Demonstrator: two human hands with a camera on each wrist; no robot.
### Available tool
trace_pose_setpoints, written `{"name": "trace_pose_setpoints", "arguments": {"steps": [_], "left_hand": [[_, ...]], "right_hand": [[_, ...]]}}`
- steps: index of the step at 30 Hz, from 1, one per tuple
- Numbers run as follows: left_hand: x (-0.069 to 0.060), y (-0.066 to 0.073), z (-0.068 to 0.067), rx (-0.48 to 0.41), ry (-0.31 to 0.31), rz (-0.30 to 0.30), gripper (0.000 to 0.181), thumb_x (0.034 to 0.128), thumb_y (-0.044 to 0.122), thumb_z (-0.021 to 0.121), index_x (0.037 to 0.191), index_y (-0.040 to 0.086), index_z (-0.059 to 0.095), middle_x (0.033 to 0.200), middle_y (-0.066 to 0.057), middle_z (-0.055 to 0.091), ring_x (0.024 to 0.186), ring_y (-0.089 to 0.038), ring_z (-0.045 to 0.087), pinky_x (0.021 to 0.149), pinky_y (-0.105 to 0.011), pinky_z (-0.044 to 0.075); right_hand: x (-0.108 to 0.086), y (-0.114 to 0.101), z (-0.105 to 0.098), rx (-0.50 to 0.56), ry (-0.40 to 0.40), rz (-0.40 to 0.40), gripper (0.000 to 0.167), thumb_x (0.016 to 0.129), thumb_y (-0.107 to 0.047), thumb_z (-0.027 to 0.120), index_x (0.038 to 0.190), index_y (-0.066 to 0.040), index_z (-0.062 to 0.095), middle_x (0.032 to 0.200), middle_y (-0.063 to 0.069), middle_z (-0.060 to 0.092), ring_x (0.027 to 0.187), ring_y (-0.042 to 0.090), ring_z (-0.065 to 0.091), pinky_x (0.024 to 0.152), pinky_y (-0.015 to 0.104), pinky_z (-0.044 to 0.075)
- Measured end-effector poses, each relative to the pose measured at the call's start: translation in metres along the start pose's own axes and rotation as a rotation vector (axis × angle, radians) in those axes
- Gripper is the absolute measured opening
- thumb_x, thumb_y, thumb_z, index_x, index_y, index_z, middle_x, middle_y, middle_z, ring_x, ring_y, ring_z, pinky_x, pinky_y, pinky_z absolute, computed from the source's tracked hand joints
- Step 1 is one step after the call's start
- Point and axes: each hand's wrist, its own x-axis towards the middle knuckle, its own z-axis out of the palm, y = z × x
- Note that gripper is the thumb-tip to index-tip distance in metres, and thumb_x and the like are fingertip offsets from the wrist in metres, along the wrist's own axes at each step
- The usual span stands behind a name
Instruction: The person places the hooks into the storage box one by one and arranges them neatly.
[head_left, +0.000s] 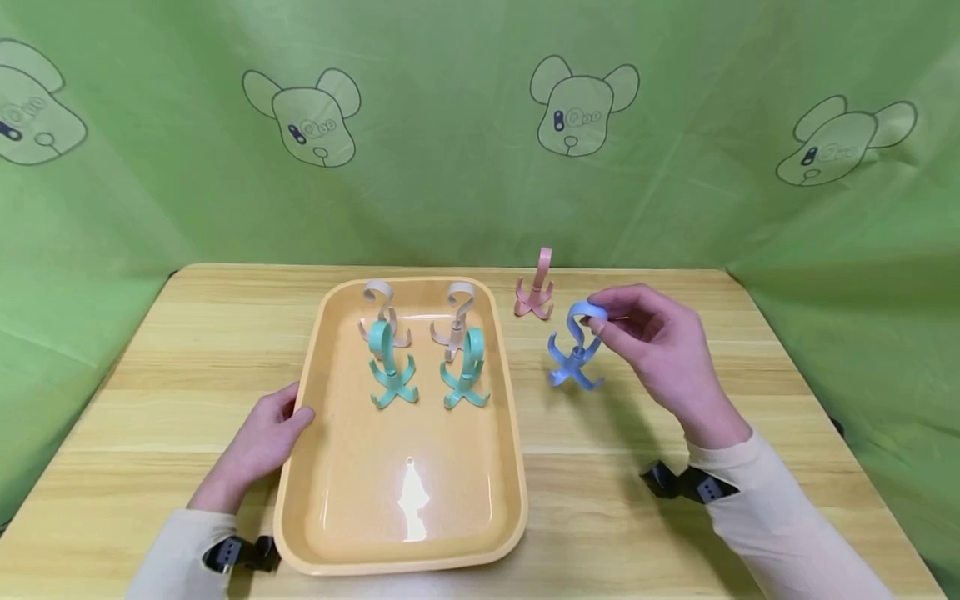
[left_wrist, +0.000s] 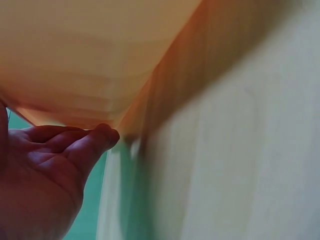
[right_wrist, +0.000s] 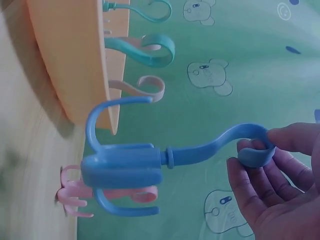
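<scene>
My right hand (head_left: 663, 354) pinches a blue rotating hook hanger (head_left: 576, 367) by its curled top, with the prongs hanging down. In the right wrist view the thumb and fingertips meet around that curl (right_wrist: 257, 157). The hanger is held to the right of a yellow-orange tray (head_left: 517, 475). At the tray's left side my left hand (head_left: 262, 437) grips the rim, thumb on the edge and fingers against the outer wall. Inside the tray stand two teal hook hangers (head_left: 395, 387) (head_left: 466, 385) and, behind them, two pale pinkish ones (head_left: 387, 329) (head_left: 454, 333).
A pink hook hanger (head_left: 534, 298) stands on the wooden table (head_left: 750, 375) right of the tray's far end. Green cloth (head_left: 450, 200) printed with bear heads encloses the back and sides. The tray's near half shows a bright reflection.
</scene>
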Motion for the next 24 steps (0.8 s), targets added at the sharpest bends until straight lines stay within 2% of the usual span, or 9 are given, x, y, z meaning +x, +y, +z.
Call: {"name": "trace_pose_setpoints", "arguments": {"steps": [5, 11, 16, 24], "left_hand": [[0.000, 0.001, 0.000, -0.027, -0.017, -0.002, 0.041, 0.0954, 0.002, 0.046, 0.133, -0.014, 0.049, 0.096, -0.024, 0.066, 0.069, -0.026, 0.067, 0.058, -0.036, 0.059], [-0.001, 0.003, -0.001, 0.016, -0.005, 0.003, 0.041, 0.0953, 0.002, 0.045, 0.133, -0.013, 0.050, 0.093, -0.022, 0.067, 0.068, -0.025, 0.067, 0.057, -0.035, 0.058], [-0.001, 0.002, -0.003, 0.038, -0.004, -0.007, 0.043, 0.0961, 0.003, 0.045, 0.136, -0.012, 0.048, 0.094, -0.023, 0.067, 0.068, -0.025, 0.067, 0.058, -0.034, 0.058], [-0.001, 0.003, -0.002, 0.019, -0.014, -0.006, 0.044, 0.0960, 0.003, 0.045, 0.137, -0.013, 0.046, 0.097, -0.025, 0.067, 0.070, -0.026, 0.067, 0.058, -0.034, 0.058]], "right_hand": [[-0.006, -0.009, 0.003, 0.005, -0.015, -0.033, 0.022, 0.088, 0.000, 0.071, 0.110, -0.001, 0.069, 0.100, 0.008, 0.068, 0.084, 0.019, 0.063, 0.073, 0.022, 0.054], [-0.011, -0.021, 0.009, 0.064, -0.049, -0.103, 0.021, 0.086, 0.008, 0.069, 0.106, 0.000, 0.070, 0.099, 0.010, 0.069, 0.088, 0.020, 0.065, 0.080, 0.025, 0.054], [-0.013, -0.034, 0.014, 0.101, -0.080, -0.153, 0.024, 0.085, 0.012, 0.067, 0.105, 0.000, 0.071, 0.099, 0.012, 0.069, 0.089, 0.022, 0.065, 0.081, 0.026, 0.054], [-0.013, -0.047, 0.019, 0.167, -0.113, -0.238, 0.028, 0.082, 0.018, 0.066, 0.105, 0.003, 0.071, 0.099, 0.016, 0.068, 0.090, 0.022, 0.065, 0.081, 0.026, 0.054]]}}
